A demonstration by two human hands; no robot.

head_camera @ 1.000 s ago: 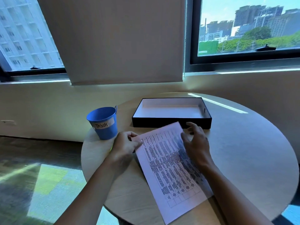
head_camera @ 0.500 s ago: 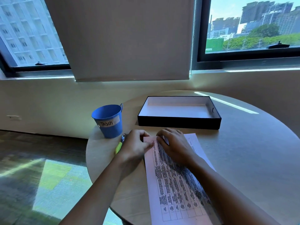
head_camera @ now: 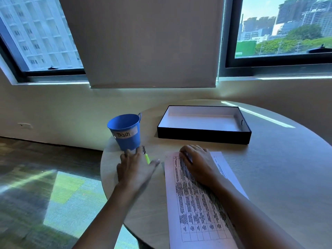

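A printed sheet with a table [head_camera: 195, 209] lies flat on the round table [head_camera: 278, 177], running toward the near edge. My right hand [head_camera: 197, 164] rests on its far end, fingers bent down onto the paper. My left hand [head_camera: 136, 168] is spread with straight fingers over a yellow-green highlighter [head_camera: 147, 158] that lies just left of the sheet; most of the pen is hidden under the hand. I cannot tell whether the fingers touch it.
A blue bucket labelled "Trash" [head_camera: 125, 132] stands at the table's left rim, right behind my left hand. A shallow black tray with a white inside [head_camera: 203, 136] sits behind the sheet. Wall and windows lie beyond; floor drops off to the left.
The sheet has been laid flat and straightened. My left hand has left the paper's corner and moved left over the highlighter, fingers now spread. My right hand stays on the sheet's far end.
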